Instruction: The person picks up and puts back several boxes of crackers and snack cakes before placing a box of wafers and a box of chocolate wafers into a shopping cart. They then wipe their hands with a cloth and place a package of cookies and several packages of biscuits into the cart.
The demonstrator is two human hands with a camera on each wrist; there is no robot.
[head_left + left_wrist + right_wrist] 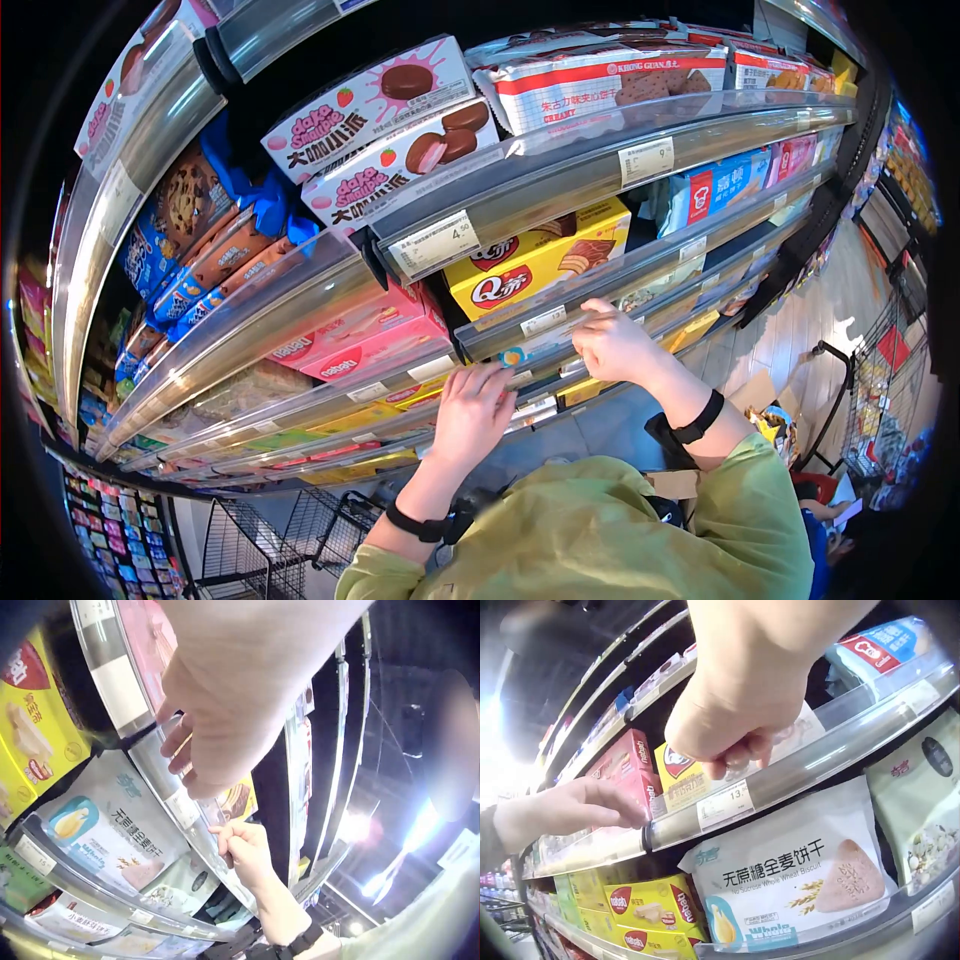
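My left hand (475, 410) is at a shelf's clear front edge, its fingers loosely bent over it beside the pink nabati boxes (630, 765); nothing is visible in it. To its right, my right hand (612, 345) is held at the same shelf front with curled fingers and nothing visible in them. In the right wrist view, the right hand (739, 705) is just above a price label (726, 806), partly hiding a yellow box (679, 776). A white whole wheat biscuit pack (795, 862) lies on the shelf below. Whether the right fingertips touch the shelf lip, I cannot tell.
Strawberry pie boxes (370, 100) and Khong Guan packs (610, 88) stand on the shelf above. Blue cookie bags (190, 250) are at the left. A shopping cart (875, 385) is at the right in the aisle; more carts (240, 545) show at lower left.
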